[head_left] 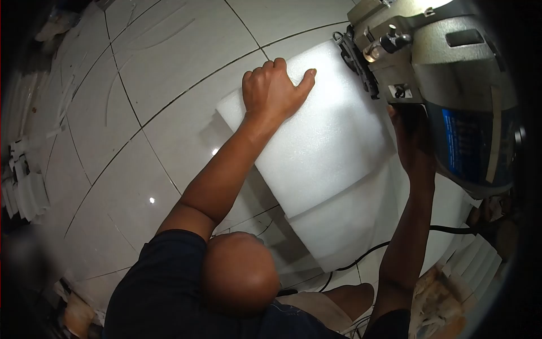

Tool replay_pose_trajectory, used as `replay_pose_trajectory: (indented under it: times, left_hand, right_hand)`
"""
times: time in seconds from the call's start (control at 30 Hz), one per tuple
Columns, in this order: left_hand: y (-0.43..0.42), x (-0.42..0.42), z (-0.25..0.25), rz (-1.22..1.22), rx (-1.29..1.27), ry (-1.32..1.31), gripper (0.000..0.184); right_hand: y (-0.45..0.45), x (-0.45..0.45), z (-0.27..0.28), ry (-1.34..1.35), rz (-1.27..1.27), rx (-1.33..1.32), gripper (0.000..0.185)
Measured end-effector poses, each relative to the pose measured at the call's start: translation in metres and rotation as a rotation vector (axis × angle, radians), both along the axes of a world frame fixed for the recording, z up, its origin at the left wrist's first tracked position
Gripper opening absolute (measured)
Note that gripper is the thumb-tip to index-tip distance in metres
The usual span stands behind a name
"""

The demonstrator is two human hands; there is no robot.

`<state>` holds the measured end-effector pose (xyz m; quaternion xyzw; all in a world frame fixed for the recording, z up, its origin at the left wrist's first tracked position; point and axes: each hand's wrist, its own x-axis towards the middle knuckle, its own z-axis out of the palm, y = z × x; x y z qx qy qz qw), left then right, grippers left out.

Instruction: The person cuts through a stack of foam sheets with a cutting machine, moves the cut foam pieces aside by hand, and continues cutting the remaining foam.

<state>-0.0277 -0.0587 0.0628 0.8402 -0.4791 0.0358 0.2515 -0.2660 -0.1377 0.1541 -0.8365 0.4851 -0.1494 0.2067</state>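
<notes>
My left hand (270,89) lies over the far edge of a thick white foam sheet (322,135). Its fingers curl down past that edge while the thumb sticks out on top. My right hand (415,138) grips the dark handle of a large grey motor machine (466,73) with a blue label, which looks like a straight-knife cutting machine. Part of that hand is in shadow and hidden by the motor. The machine's black foot (358,62) is against the foam's right end. Another white foam sheet (339,234) shows under the first, nearer my body.
A black power cord (372,248) runs across the lower foam toward the right. White foam strips (477,263) lie at the lower right. More scraps (28,192) are piled at the left edge. Pale tiles (158,118) with dark joints cover the floor.
</notes>
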Motion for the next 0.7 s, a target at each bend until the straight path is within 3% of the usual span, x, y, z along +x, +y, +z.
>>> replay_pose_trajectory:
  times: [0.17, 0.23, 0.37, 0.43, 0.57, 0.63, 0.7]
  left_hand:
    - [0.001, -0.008, 0.002, -0.018, 0.052, 0.011, 0.058]
    - [0.004, -0.012, -0.001, -0.010, 0.001, -0.011, 0.058]
    - [0.005, -0.018, -0.004, -0.008, 0.005, -0.018, 0.058]
    - [0.005, -0.020, -0.007, -0.018, -0.024, -0.049, 0.059]
    - [0.007, -0.025, -0.003, -0.017, 0.042, -0.003, 0.060]
    - [0.007, -0.026, -0.004, -0.018, 0.042, -0.038, 0.060]
    - [0.005, -0.028, -0.003, -0.008, 0.050, -0.036, 0.061]
  right_hand:
    - [0.000, -0.002, -0.006, -0.062, 0.013, -0.011, 0.043]
    - [0.001, -0.002, -0.008, 0.049, -0.005, -0.198, 0.045]
    - [-0.002, -0.005, -0.016, 0.032, 0.033, -0.289, 0.046]
    - [-0.009, -0.007, -0.026, 0.066, 0.088, -0.496, 0.044]
    - [-0.012, -0.007, -0.026, 0.102, 0.085, -0.532, 0.046]
    - [-0.020, -0.006, -0.038, 0.160, 0.073, -0.697, 0.044]
    - [-0.030, -0.003, -0.043, 0.018, 0.084, -0.793, 0.044]
